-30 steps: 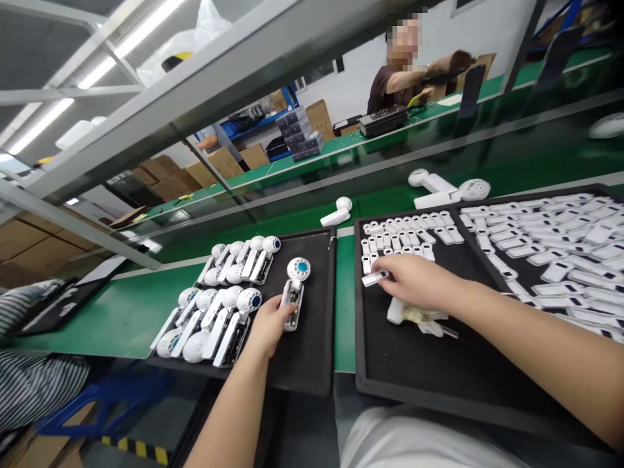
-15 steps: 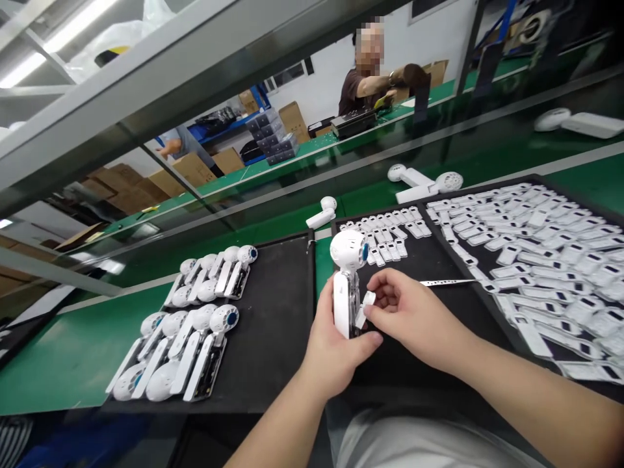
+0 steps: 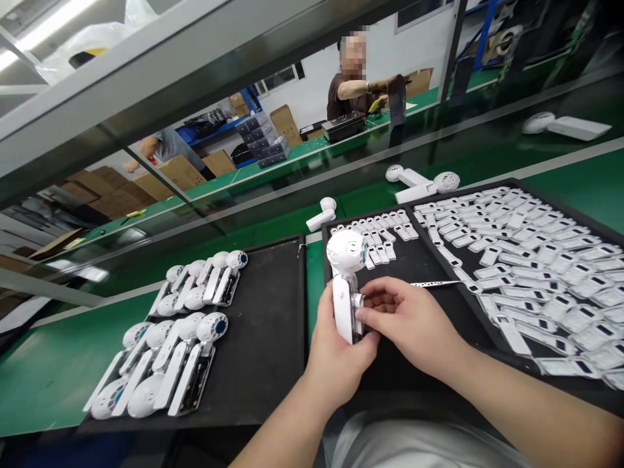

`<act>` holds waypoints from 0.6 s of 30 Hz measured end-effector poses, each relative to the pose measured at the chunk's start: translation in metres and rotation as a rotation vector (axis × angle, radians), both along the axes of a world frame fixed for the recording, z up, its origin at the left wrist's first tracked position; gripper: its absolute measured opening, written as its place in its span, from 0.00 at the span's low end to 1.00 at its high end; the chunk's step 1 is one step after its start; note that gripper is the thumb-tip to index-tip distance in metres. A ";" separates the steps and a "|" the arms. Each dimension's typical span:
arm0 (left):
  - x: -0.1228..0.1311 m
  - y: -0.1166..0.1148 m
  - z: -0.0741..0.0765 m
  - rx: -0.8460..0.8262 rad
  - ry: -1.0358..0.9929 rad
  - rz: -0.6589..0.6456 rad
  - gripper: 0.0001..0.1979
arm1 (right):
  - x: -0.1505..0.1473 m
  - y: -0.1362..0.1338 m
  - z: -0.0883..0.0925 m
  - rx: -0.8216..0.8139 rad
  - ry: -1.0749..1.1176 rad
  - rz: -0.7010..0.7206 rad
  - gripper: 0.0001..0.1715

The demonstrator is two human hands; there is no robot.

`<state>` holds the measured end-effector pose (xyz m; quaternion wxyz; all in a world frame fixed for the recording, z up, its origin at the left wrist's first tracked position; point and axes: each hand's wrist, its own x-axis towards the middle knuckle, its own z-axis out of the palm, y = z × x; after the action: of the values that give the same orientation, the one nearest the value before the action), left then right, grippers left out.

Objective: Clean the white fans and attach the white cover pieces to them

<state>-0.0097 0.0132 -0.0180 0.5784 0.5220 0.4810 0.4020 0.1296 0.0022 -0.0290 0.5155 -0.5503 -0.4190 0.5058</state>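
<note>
- Head view, hands: a white handheld fan (image 3: 344, 279) is held upright in the lower middle of the frame, its body gripped in the closed fingers of the left hand (image 3: 336, 357) and its round vented head standing clear above them. The right hand (image 3: 409, 322) is narrowly closed at the side of the body, its fingertips (image 3: 374, 311) pressed there; what they pinch is too hidden to tell.
- Handling, as judged: the fan looks light, stiff and smooth-shelled, so it is best taken by the body, not the grille. The open backs seen on other units look delicate.
- Around the hands: more fans (image 3: 192, 341) are laid in rows on a black tray (image 3: 268, 325) to the left. Small white parts (image 3: 375, 246) and longer white plates (image 3: 526, 273) fill a black tray (image 3: 433, 338) to the right, with a thin white strip (image 3: 436, 283) lying on it.
- Beyond: a green worktop (image 3: 49, 383) runs under the trays. A co-worker (image 3: 351, 94) stands at the upper middle, by a black machine (image 3: 344, 127).
- Writing: no brand, label or text can be read.
</note>
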 end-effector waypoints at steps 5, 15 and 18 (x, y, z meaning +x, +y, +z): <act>-0.003 0.003 -0.006 -0.016 -0.107 -0.002 0.37 | 0.000 -0.006 -0.004 0.120 -0.231 0.072 0.20; -0.026 0.021 -0.008 -0.215 -0.471 0.089 0.22 | 0.060 -0.046 -0.079 0.252 -1.346 0.191 0.12; -0.025 0.020 -0.005 -0.225 -0.495 0.074 0.20 | 0.065 -0.056 -0.066 0.318 -1.198 0.079 0.16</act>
<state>-0.0351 0.0329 -0.0233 0.7176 0.3224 0.3853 0.4824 0.1944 -0.0535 -0.0948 0.2475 -0.6390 -0.7259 0.0592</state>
